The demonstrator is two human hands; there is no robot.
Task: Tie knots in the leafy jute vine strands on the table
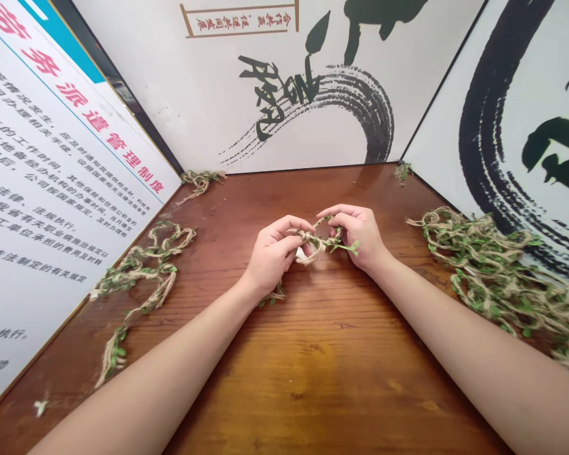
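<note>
Between my hands, above the middle of the wooden table [284, 354], is a looped length of jute twine with green leaves [320, 243]. My left hand [277, 249] pinches the bundled part of this leafy twine between thumb and fingers. A small white bit shows beneath those fingers. My right hand [358, 234] is closed on the other side of the loop, thumb against forefinger, with green leaves sticking out below. Under my left hand, a tail of leafy twine [278, 294] shows near the tabletop, partly hidden by the wrist.
Leafy twine [156, 272] lies loosely at the left. A large tangled pile of leafy twine [497, 272] covers the right side. Small bunches sit in the back left corner [203, 181] and back right corner [402, 169]. Printed panels [265, 139] border the table. A white scrap [40, 407] lies front left.
</note>
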